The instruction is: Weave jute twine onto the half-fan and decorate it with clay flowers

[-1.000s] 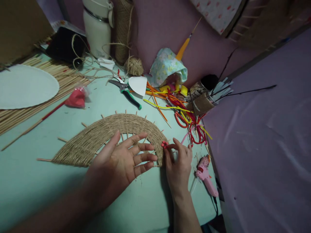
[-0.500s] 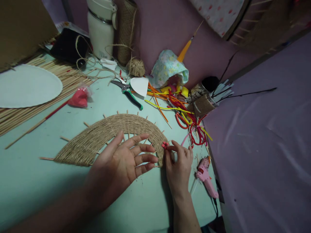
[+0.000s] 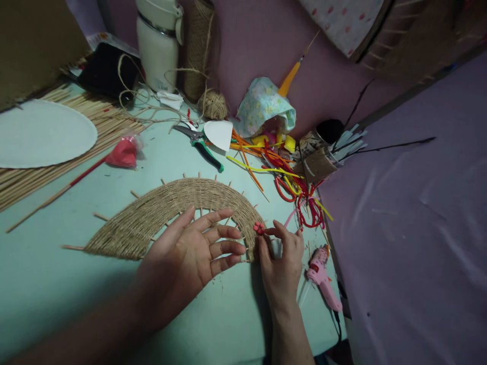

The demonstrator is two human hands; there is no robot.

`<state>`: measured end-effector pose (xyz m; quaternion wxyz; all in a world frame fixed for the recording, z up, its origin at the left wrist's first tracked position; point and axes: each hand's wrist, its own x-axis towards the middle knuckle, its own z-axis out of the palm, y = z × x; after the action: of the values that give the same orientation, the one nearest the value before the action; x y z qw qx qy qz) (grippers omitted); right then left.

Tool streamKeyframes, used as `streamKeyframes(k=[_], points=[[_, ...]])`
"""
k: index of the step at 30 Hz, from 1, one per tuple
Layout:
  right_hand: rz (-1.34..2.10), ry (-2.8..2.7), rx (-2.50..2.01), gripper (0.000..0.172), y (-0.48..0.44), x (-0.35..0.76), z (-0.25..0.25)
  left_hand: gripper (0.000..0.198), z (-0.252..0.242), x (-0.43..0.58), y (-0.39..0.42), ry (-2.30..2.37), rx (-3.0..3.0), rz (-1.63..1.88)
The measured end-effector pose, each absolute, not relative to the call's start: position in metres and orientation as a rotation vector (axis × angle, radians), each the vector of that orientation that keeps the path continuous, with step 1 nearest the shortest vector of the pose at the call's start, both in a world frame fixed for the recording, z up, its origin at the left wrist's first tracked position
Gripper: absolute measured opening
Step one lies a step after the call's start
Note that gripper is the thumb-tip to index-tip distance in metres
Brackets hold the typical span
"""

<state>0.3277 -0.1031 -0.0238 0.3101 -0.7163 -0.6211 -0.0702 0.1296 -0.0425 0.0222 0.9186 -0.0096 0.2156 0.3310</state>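
Observation:
A small red flower (image 3: 259,228) sits at the right end of a woven twine arch (image 3: 190,195), over its surface. My right hand (image 3: 280,256) has its thumb and index fingertip at the flower's edge, pinching it. My left hand (image 3: 198,253) is open, palm up with fingers spread, in front of the arch and hiding part of its inner edge. Short wooden sticks poke out along both edges of the arch, which lies on the pale green table (image 3: 213,324).
A pink glue gun (image 3: 323,279) lies right of my right hand. Behind the arch are pruning shears (image 3: 203,147), red and yellow strips (image 3: 289,175) and a twine ball (image 3: 213,105). Thin sticks (image 3: 110,119), a white oval plate (image 3: 45,134) and a red bag (image 3: 124,152) lie left.
My right index fingertip has shifted slightly right, and more of the red flower shows. My left hand has barely moved.

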Motion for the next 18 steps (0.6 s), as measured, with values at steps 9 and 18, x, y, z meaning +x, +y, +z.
streamKeyframes(k=[9, 18], points=[[-0.157, -1.700, -1.901, 0.027, -0.1045, 0.3276, -0.0225, 0.039, 0.0244, 0.1307, -0.0429, 0.452, -0.038, 0.689], [-0.159, -1.663, -1.882, 0.026, -0.1059, 0.3271, -0.0211, 0.039, 0.0231, 0.1308, -0.0426, 0.452, -0.037, 0.689]])
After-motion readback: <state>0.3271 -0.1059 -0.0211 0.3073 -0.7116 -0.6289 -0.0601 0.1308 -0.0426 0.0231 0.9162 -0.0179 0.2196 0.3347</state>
